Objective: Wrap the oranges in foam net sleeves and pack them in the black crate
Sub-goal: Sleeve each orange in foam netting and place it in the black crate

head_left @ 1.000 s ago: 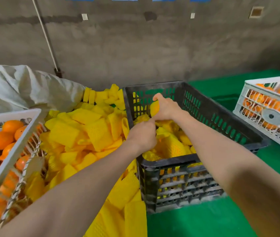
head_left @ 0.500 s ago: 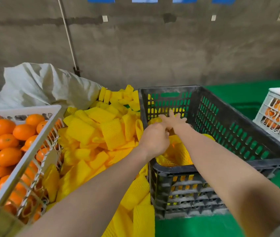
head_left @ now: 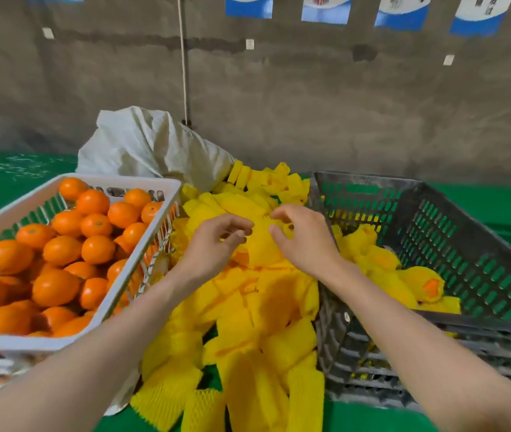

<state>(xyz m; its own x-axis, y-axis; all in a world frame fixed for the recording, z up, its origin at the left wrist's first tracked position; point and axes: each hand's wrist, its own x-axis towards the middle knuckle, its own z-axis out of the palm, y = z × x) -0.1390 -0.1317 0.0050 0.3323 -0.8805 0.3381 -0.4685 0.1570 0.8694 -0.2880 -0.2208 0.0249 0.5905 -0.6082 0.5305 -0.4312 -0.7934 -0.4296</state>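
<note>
While the left hand (head_left: 213, 244) and the right hand (head_left: 305, 241) hang over the pile (head_left: 248, 322) of yellow sleeves in the middle of the green desk (head_left: 4, 188), they share one sleeve (head_left: 260, 247). The left hand pinches its left edge. The right hand has curled fingers on its right edge. So each grip is holding the sleeve. It is at the top of the pile, between two crates. At 9 o'clock from the pile sits a white crate (head_left: 123, 181) full of bare oranges (head_left: 92, 238). At 3 o'clock sits the black crate (head_left: 466, 232), touching the pile, with wrapped oranges (head_left: 385, 260) inside. A white sack (head_left: 148, 145) lies at 12 o'clock.
</note>
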